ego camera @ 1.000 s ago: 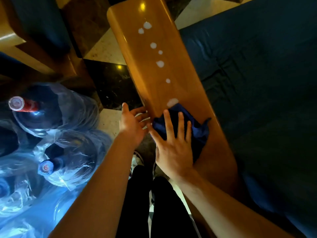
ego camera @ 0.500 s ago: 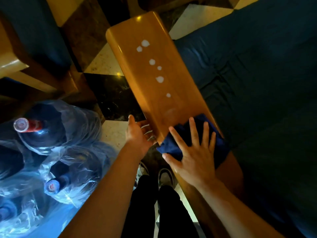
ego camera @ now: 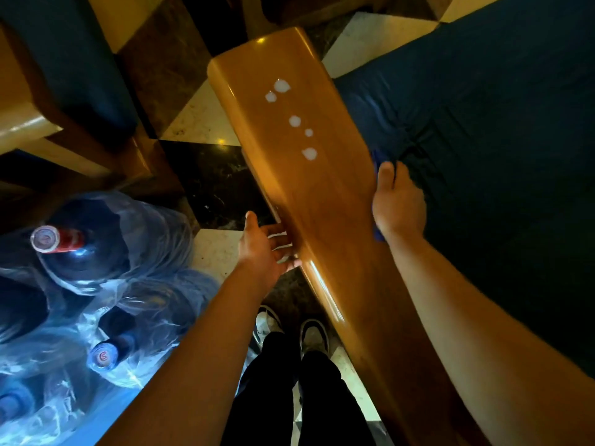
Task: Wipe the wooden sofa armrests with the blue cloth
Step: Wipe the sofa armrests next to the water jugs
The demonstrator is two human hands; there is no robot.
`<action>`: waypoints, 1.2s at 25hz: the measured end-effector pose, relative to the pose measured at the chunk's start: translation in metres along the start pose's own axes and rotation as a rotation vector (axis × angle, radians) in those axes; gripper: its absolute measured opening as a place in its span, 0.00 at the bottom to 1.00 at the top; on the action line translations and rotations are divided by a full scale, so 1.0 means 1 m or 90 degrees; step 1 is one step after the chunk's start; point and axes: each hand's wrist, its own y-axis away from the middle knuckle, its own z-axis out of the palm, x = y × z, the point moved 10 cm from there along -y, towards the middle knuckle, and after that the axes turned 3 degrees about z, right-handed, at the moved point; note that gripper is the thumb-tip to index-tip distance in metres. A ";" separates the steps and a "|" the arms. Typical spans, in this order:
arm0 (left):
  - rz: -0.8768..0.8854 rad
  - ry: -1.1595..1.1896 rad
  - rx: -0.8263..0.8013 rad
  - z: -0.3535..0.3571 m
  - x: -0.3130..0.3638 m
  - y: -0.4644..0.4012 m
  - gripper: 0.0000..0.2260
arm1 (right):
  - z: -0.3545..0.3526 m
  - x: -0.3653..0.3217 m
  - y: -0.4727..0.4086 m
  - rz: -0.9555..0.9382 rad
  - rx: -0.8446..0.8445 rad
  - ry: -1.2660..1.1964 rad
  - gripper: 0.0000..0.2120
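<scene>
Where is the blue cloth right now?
The blue cloth sits under the right hand, against the wooden armrest's right edge, beside the dark seat cushion.

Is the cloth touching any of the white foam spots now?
Apart. Head view: cloth sits under the right hand at the armrest edge; bare wood separates it from the spots.
</scene>
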 end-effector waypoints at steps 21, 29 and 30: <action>-0.010 0.048 -0.046 0.011 0.059 -0.008 0.33 | 0.062 -0.041 0.141 -0.454 -0.064 0.364 0.35; 0.058 0.076 0.009 0.038 0.113 -0.031 0.30 | 0.078 -0.141 -0.053 -0.187 -0.092 0.231 0.38; 0.068 0.060 0.022 0.038 0.122 -0.033 0.29 | 0.077 -0.141 -0.080 -0.122 -0.106 0.169 0.40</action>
